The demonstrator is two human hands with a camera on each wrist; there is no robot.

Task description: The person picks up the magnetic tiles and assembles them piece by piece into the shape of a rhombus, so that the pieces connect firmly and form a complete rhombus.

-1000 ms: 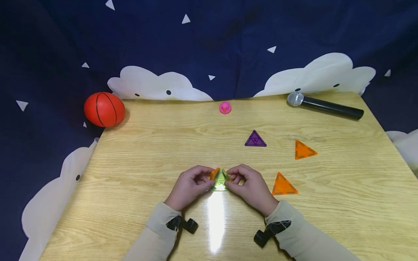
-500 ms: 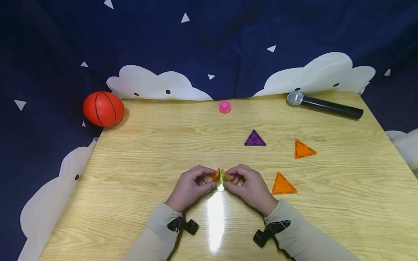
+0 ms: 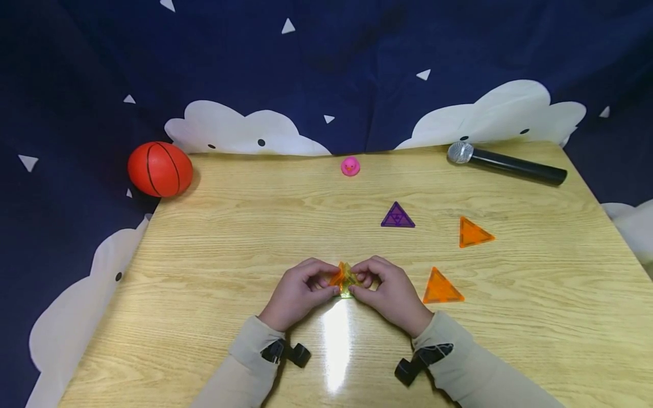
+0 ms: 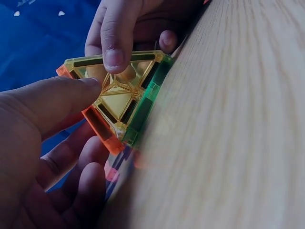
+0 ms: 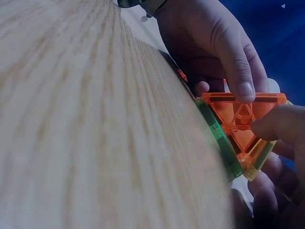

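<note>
In the head view my left hand (image 3: pixel 301 292) pinches an orange triangular magnetic tile (image 3: pixel 336 276) between thumb and fingers. My right hand (image 3: pixel 390 289) pinches a yellow triangular magnetic tile (image 3: pixel 349 275) just beside it. Both tiles stand tilted, their upper parts leaning together over a green tile (image 3: pixel 344 295) on the table. The left wrist view has the yellow tile (image 4: pixel 116 98) face-on, with the green tile's edge (image 4: pixel 145 107) along the tabletop. From the right wrist, the orange tile (image 5: pixel 226 114) meets the green tile (image 5: pixel 219 136) along one side.
Two loose orange triangular tiles (image 3: pixel 442 287) (image 3: pixel 474 232) and a purple one (image 3: pixel 398 216) lie right of the hands. Farther back are a pink toy duck (image 3: pixel 350 166), a black microphone (image 3: pixel 510 164) and a red ball (image 3: pixel 160 169). A dark blue curtain (image 3: pixel 357 68) hangs behind.
The orange and yellow tiles have tilted inward toward each other, covering most of the green face that showed between them. Both hands stay nearly in place, still pinching.
</note>
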